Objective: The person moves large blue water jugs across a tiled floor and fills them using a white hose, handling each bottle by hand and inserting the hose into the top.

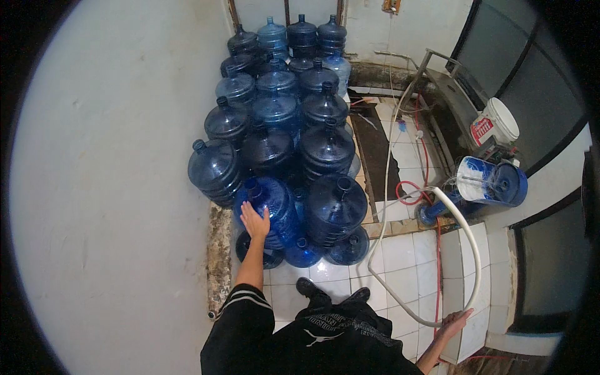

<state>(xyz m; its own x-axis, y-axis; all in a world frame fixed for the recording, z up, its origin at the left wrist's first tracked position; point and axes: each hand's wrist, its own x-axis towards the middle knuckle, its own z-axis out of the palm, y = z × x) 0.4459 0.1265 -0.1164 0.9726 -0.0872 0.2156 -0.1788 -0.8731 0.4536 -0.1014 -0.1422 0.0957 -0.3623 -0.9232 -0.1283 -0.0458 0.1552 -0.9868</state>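
Observation:
My left hand (255, 222) lies with its fingers stretched out against the upper side of a bright blue water jug (280, 209) at the front of the stack. The neck of that jug stands just beyond my fingertips. To the right, my right hand (456, 320) is closed around a pale hose (477, 262), low and apart from the jugs. From this hand the hose arches up and also loops back across the floor. A darker blue jug (335, 212) stands beside the one I touch, and smaller-looking jugs show beneath them, among them a blue one (304, 251).
Several rows of jugs (273, 106) reach to the back wall along the left wall. On the right are a metal bench (459, 94), a white bucket (497, 122) and a tilted blue container (494, 181). A red hose (438, 269) runs over the tiled floor (400, 253).

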